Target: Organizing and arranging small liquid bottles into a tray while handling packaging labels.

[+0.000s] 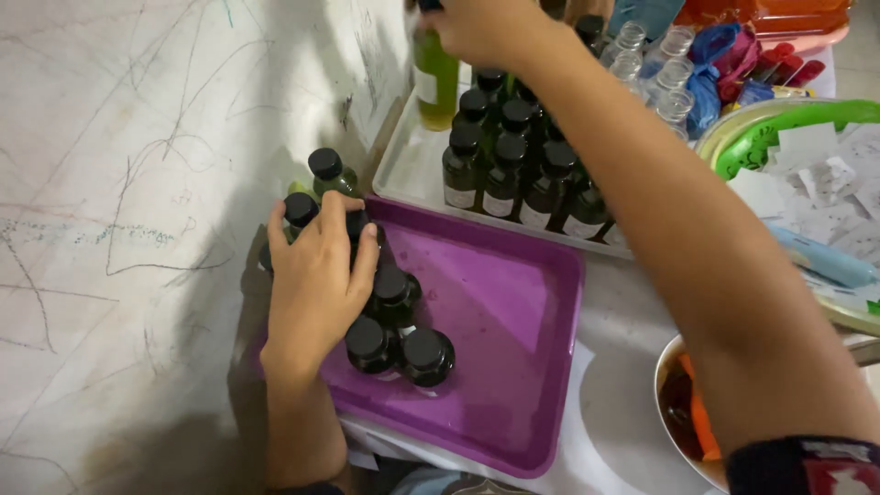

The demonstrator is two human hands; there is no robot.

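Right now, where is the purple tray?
In the head view, the purple tray lies low in the middle, in front of the white tray of dark bottles; the left hand rests on capped bottles at its left edge.
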